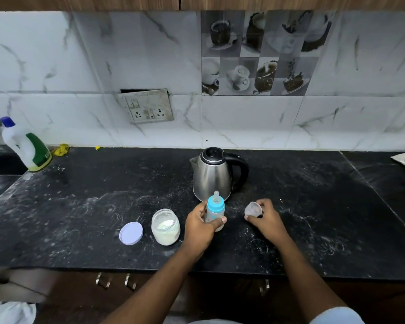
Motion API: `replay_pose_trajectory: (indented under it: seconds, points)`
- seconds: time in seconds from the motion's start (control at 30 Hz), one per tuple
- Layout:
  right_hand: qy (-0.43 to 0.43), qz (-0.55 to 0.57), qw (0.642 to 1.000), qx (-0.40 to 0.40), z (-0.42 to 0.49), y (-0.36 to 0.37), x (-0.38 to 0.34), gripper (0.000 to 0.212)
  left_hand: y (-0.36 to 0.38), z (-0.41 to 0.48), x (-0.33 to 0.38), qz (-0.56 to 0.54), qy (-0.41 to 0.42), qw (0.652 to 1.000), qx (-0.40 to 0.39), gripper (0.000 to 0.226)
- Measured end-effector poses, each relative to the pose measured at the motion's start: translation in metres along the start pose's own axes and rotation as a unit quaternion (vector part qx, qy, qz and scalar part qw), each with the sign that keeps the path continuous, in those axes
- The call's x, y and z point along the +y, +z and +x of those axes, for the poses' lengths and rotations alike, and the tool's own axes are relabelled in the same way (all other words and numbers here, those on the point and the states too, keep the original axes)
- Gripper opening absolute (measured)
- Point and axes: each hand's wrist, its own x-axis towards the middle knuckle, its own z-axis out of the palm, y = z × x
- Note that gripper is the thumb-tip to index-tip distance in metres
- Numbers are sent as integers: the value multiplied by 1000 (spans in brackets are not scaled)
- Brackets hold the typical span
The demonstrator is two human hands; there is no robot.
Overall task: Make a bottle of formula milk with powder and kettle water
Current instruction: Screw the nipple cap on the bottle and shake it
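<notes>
Being held upright just in front of the kettle [216, 174], the baby bottle [215, 210] was enclosed by the grip of the left hand [200, 226]. A clear cap [253, 209] was pinched in the grip of the right hand [267, 219], near the dark surface [80, 218]. The open powder jar [165, 226] was seen left of the bottle, its lid [131, 233] laid beside it.

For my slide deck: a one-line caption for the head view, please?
Left hand grips the baby bottle by the kettle; right hand holds a clear cap; powder jar stands open.
</notes>
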Motion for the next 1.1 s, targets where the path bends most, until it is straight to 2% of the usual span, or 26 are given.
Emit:
replay_pose_trajectory:
  seconds: [0.07, 0.17, 0.27, 0.33, 0.5, 0.67, 0.77, 1.0, 1.1]
  points:
    - [-27, 89, 996, -4, -3, -4, -14, 48, -1, 2, 0, 4, 2, 1000, -8, 57]
    - [-64, 144, 984, -82, -10, -12, -38, 60, 1, 3, 1, 14, 2, 1000, -19, 60]
    - [-111, 92, 978, -153, -21, -22, -62, 70, 5, 1, 0, 29, 12, 999, -29, 60]
    - [-128, 43, 976, -173, -29, -31, -79, 70, 6, 0, 1, 37, 18, 999, -29, 60]
    - [-166, -17, 975, -150, -42, -53, -111, 45, 4, 1, 1, 50, 24, 998, -37, 61]
    - [-222, -73, 964, -128, -48, -63, -129, 51, 4, -3, 1, 70, 34, 996, -48, 63]
    - [-232, -85, 962, -120, -52, -69, -140, 44, 4, -7, 2, 83, 36, 995, -50, 60]
    - [-251, -203, 929, -180, -54, -62, -162, 52, 5, -7, 7, 64, 46, 994, -69, 57]
    - [-246, -210, 927, -189, -56, -60, -166, 53, 5, -8, 11, 58, 51, 994, -73, 56]
